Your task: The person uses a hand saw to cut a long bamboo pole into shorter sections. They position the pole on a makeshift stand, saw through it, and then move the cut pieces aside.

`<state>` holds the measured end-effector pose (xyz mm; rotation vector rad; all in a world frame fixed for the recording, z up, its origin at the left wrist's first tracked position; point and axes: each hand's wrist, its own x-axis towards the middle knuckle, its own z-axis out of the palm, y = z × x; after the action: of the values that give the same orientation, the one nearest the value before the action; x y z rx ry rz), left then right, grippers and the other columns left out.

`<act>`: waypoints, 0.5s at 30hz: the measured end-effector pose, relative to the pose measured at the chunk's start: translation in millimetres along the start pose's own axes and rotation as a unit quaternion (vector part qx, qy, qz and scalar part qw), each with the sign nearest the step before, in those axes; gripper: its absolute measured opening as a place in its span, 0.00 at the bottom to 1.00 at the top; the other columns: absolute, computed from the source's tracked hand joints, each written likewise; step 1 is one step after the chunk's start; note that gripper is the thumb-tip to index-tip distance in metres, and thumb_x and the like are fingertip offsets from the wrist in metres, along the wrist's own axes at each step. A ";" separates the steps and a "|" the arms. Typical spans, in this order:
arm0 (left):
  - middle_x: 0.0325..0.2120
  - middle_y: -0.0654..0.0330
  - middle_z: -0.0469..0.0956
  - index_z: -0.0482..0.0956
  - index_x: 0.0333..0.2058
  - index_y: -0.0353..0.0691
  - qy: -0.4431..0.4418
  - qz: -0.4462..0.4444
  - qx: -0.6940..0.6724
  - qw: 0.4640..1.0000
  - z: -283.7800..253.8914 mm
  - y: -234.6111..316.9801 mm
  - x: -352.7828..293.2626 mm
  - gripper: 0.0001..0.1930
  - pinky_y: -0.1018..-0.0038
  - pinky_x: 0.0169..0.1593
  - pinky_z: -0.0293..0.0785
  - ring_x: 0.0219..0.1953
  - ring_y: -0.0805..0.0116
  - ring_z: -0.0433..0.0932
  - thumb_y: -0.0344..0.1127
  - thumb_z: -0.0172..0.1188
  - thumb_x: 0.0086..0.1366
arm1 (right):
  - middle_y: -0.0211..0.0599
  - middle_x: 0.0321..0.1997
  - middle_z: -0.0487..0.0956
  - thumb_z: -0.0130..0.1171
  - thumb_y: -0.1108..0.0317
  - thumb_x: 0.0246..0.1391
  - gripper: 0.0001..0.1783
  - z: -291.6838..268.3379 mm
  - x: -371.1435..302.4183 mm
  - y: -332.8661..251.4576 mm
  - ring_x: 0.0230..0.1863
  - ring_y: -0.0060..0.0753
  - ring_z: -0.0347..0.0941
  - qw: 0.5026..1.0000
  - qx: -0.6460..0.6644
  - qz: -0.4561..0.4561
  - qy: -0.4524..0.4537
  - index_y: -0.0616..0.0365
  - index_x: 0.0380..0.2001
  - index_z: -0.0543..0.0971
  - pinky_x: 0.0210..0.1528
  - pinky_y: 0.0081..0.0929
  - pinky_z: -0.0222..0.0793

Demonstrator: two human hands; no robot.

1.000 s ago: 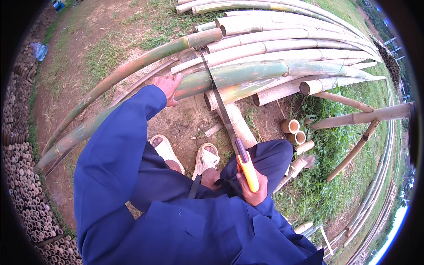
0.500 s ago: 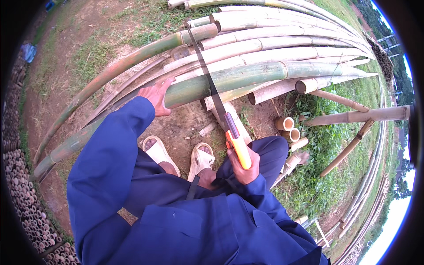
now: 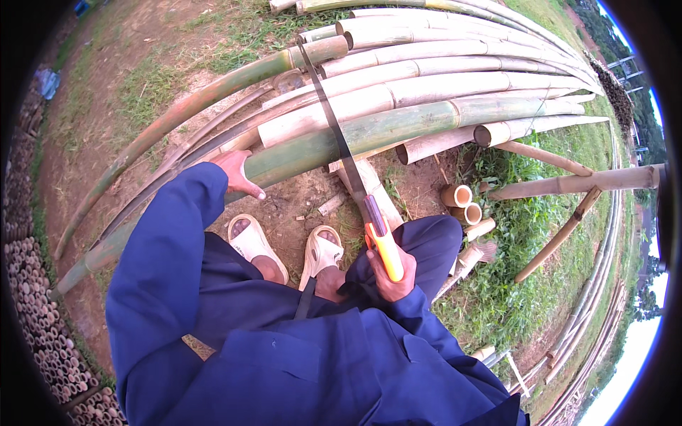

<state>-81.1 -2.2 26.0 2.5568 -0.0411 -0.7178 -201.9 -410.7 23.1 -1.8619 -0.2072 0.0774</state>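
A thick green bamboo pole (image 3: 405, 129) lies crosswise before me, its left end low near the ground. My left hand (image 3: 238, 172) grips it from above, with the thumb on the near side and the fingers partly hidden behind it. In my right hand (image 3: 395, 278) is a handsaw (image 3: 386, 248) with a yellow-orange handle. Its long dark blade slants up and away across the green pole; I cannot tell whether the teeth touch it. Behind, a pale bamboo pole (image 3: 320, 117) shows its cut end close to my left hand.
Several pale poles (image 3: 455, 51) lie stacked beyond. A reddish-green pole (image 3: 206, 96) curves down at the left. Short bamboo cups (image 3: 457, 196) stand by my right knee, near a bamboo support frame (image 3: 575, 187). Stacked cut bamboo (image 3: 50, 326) lines the far left. My sandaled feet are below.
The left part of the green pole has shifted toward me along with my left hand, which moved slightly left and nearer. More of the pale pole behind shows. The saw has barely moved.
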 end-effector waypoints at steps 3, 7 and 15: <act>0.41 0.45 0.85 0.79 0.53 0.32 -0.043 -0.006 -0.068 0.997 1.6 0.4 -0.9 0.46 0.59 0.53 0.75 0.47 0.49 0.84 0.53 0.82 0.37 | 0.37 0.30 0.82 0.66 0.77 0.57 0.13 -1.5 -8.4 6.8 0.28 0.26 0.77 1.000 0.011 0.010 -0.006 0.65 0.46 0.82 0.33 0.26 0.73; 0.40 0.44 0.85 0.80 0.52 0.32 0.021 -0.025 -0.034 0.999 8.6 13.2 -16.5 0.42 0.59 0.53 0.76 0.46 0.47 0.84 0.49 0.80 0.38 | 0.38 0.30 0.83 0.66 0.77 0.56 0.13 -8.2 -9.5 -2.9 0.27 0.29 0.78 1.000 -0.003 -0.005 -0.007 0.65 0.46 0.82 0.33 0.27 0.73; 0.37 0.40 0.85 0.83 0.47 0.33 0.114 -0.043 0.057 0.991 -15.6 45.9 -21.3 0.37 0.56 0.53 0.78 0.43 0.42 0.84 0.51 0.76 0.40 | 0.41 0.31 0.83 0.66 0.77 0.57 0.14 -6.2 -8.4 12.8 0.28 0.32 0.79 1.000 0.017 0.004 0.006 0.66 0.46 0.82 0.34 0.27 0.74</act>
<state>-87.2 -32.6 68.9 2.7490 0.1078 -0.4629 -207.9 -421.7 12.3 -1.8292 -0.1892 0.0750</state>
